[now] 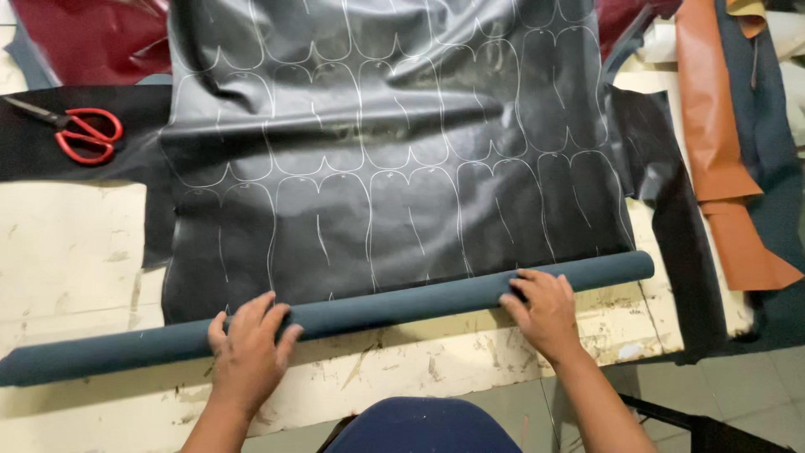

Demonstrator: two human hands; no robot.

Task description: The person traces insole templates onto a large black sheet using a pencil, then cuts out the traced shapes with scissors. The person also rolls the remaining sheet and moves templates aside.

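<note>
A worn cream table [75, 252] fills the view, its paint scratched and chipped near the front edge. Spread across most of it lies a black leather sheet [394, 143], marked all over with rows of white chalk outlines. Its near end is wound into a long dark blue-grey roll [402, 306] that runs slantwise across the table's front, from low left to higher right. At the right edge hang strips of tan leather [721, 151], with dark red leather [84, 38] at top left. The left hand [249, 348] lies flat on the roll with fingers spread, and the right hand [543, 312] presses it further right, fingers curled over the top. Red-handled scissors [80, 132] rest well apart at far left
</note>
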